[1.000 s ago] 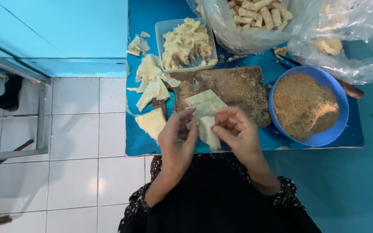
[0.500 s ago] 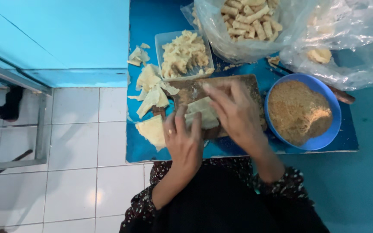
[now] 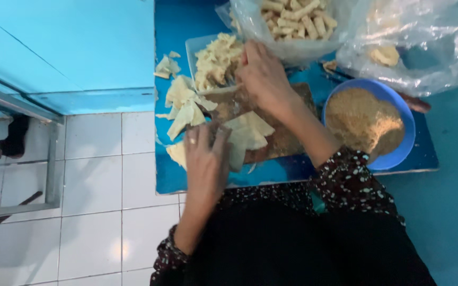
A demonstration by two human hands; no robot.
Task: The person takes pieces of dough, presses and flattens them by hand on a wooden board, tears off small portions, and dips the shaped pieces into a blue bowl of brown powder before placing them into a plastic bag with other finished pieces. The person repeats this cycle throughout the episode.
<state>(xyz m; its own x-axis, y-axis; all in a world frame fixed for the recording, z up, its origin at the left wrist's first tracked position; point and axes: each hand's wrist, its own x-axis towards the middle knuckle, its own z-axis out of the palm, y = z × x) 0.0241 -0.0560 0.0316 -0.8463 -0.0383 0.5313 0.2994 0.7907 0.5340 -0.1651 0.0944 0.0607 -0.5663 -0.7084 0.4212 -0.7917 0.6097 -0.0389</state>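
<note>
Two bare hands work over a blue table (image 3: pixel 292 172). At left, loose pale wrappers (image 3: pixel 184 103) lie piled near its edge. The left hand (image 3: pixel 206 161) presses flat, fingers spread, pinning a wrapper sheet (image 3: pixel 247 135) to the brown board (image 3: pixel 287 140). Farther right, the right hand (image 3: pixel 263 77) reaches into the clear tub of filling (image 3: pixel 213 61), fingers curled; what they grip cannot be told. A blue bowl of crumbs (image 3: pixel 369 124) sits at right. Judged step: fetching filling, which must land on the pinned sheet.
</note>
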